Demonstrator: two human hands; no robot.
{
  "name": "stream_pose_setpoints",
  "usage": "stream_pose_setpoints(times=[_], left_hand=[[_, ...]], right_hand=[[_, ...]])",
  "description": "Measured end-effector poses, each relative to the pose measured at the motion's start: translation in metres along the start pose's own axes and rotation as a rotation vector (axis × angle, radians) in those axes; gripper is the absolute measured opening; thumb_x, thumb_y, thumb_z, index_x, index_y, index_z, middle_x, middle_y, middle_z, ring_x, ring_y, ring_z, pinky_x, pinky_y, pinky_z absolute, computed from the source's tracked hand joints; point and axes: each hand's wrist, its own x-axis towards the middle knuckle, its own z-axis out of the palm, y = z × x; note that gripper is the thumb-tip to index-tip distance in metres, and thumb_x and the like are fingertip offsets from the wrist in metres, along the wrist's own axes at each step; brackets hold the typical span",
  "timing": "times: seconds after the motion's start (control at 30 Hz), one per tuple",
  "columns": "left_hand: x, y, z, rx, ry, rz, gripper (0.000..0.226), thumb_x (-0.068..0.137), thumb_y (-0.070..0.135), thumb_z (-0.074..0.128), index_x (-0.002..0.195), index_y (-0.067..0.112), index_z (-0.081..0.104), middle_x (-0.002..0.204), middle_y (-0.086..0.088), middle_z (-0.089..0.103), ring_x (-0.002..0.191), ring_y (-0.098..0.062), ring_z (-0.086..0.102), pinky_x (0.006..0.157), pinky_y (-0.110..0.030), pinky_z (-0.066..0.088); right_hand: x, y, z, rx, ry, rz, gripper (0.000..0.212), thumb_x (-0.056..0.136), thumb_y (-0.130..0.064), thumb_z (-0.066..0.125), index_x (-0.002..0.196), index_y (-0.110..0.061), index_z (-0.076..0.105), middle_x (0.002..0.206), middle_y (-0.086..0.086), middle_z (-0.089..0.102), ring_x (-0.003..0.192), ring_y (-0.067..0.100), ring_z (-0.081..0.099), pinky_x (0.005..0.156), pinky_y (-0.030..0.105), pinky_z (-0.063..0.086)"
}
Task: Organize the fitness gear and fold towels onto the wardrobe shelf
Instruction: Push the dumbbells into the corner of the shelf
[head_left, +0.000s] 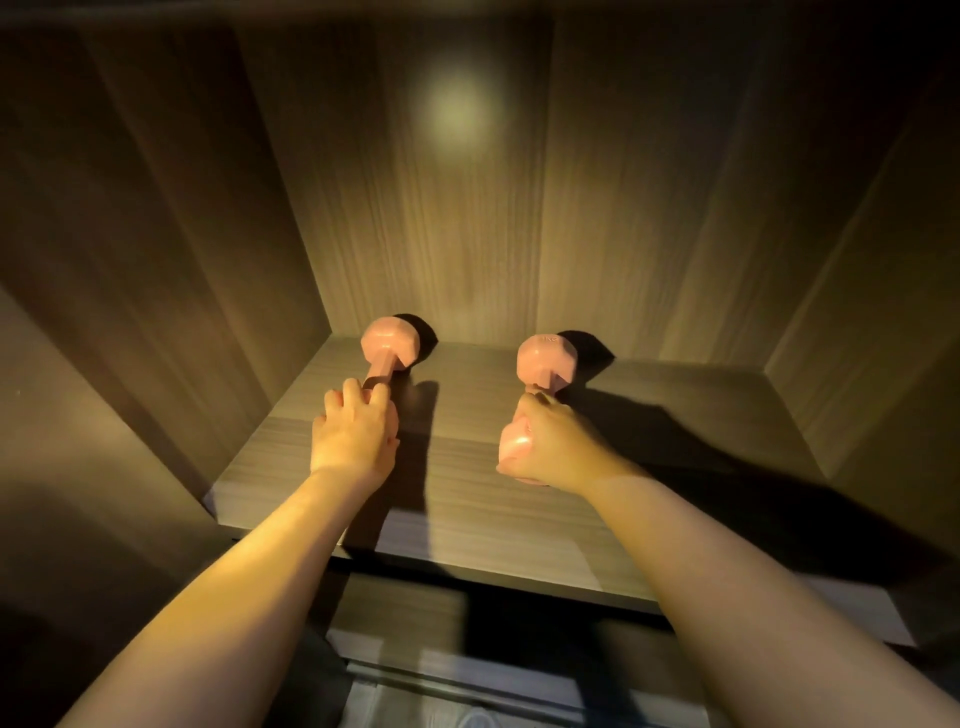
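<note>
Two pink dumbbells lie on the wooden wardrobe shelf (467, 499), both pointing towards the back wall. My left hand (356, 434) covers the near end of the left dumbbell (389, 345), its fingers curled over the handle; only the far head and part of the handle show. My right hand (553, 441) grips the handle of the right dumbbell (546, 359), whose near head peeks out beside my palm. No towels are in view.
The shelf sits inside a dim wood-grain compartment with a back wall (467, 208) and side walls (156, 234) close on both sides. A bright light spot falls on the back wall. Below the shelf's front edge lies a dark lower ledge (467, 670).
</note>
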Motion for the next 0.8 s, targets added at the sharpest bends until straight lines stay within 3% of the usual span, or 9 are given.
stream_pose_setpoints(times=[0.37,0.67,0.8], left_hand=[[0.033,-0.037,0.006,0.126,0.014,-0.09,0.064,0.087,0.042,0.063,0.138,0.017,0.035,0.129,-0.011,0.045,0.118,-0.03,0.044,0.093,-0.041,0.04],[0.049,-0.06,0.006,0.138,0.01,-0.061,0.064,0.089,0.042,0.061,0.141,0.015,0.035,0.13,-0.012,0.044,0.115,-0.03,0.045,0.091,-0.039,0.043],[0.054,-0.069,0.006,0.189,-0.01,-0.049,0.07,0.091,0.045,0.058,0.147,0.015,0.027,0.142,-0.014,0.04,0.135,-0.035,0.034,0.109,-0.045,0.034]], right_hand=[[0.018,-0.013,0.011,-0.067,-0.007,-0.036,0.058,0.073,-0.038,0.079,0.115,-0.016,0.045,0.126,0.001,0.044,0.107,0.026,0.053,0.086,0.041,0.051],[0.02,-0.011,0.012,-0.046,0.004,-0.076,0.055,0.073,-0.037,0.08,0.112,-0.018,0.046,0.124,-0.001,0.043,0.103,0.022,0.051,0.082,0.035,0.048],[0.022,-0.009,0.013,-0.038,-0.001,-0.086,0.057,0.072,-0.037,0.081,0.114,-0.018,0.046,0.127,-0.001,0.043,0.104,0.021,0.051,0.08,0.033,0.046]])
